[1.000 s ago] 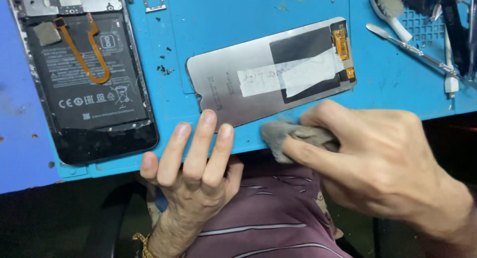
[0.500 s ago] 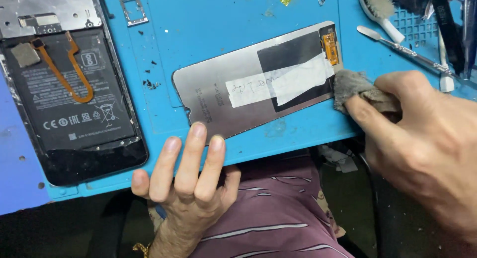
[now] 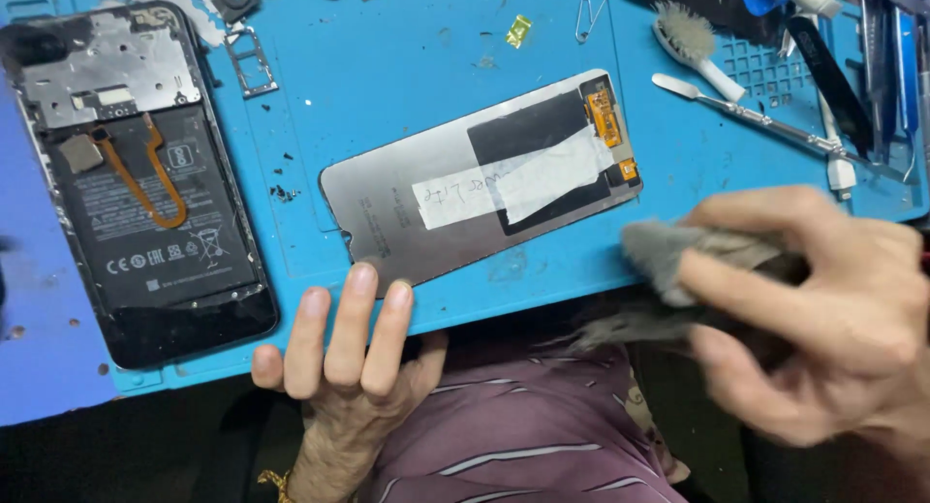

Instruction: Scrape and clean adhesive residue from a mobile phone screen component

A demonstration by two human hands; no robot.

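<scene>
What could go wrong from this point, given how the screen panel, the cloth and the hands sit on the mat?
1. The screen panel lies near the mat's front edge, with only the left hand's fingertips at its lower corner; a sideways wipe might push it off.
2. Dark specks lie beside the panel; the grey cloth in the right hand may drag them across it.
3. The orange flex connector at the panel's end looks exposed and may snag the cloth.

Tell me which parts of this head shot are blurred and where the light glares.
Head view: the right hand and the grey cloth it grips are smeared by motion; the left hand, the screen panel and the open phone are sharp; light is even, with mild sheen on the panel's grey back and no hard shadows.
</scene>
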